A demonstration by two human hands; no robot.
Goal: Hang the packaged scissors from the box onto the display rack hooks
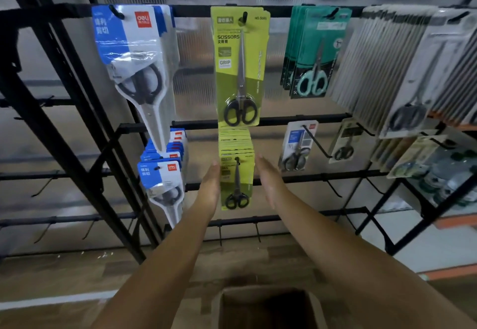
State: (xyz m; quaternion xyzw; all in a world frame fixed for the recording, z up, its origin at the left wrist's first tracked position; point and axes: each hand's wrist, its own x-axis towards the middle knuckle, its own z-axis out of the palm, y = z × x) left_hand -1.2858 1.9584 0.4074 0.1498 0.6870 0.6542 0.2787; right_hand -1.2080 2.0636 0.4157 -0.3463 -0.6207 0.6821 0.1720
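**A:** What does the head camera show of the hands?

**B:** Both arms reach forward to a black wire display rack (258,122). The left hand (210,186) and right hand (271,179) are flat, fingers straight, palms facing each other. Between them hangs a stack of green scissors packs (236,171) on a lower hook. The left hand touches the stack's left edge; the right is just beside its right edge, and contact there is unclear.

**A:** And around them?

**B:** Above hangs a larger green pack (238,65). To the left are blue-and-white packs (162,181); to the right, teal packs (315,52) and grey ones (402,70). An open cardboard box (316,308) sits at the bottom edge, below the forearms; its inside is dark.
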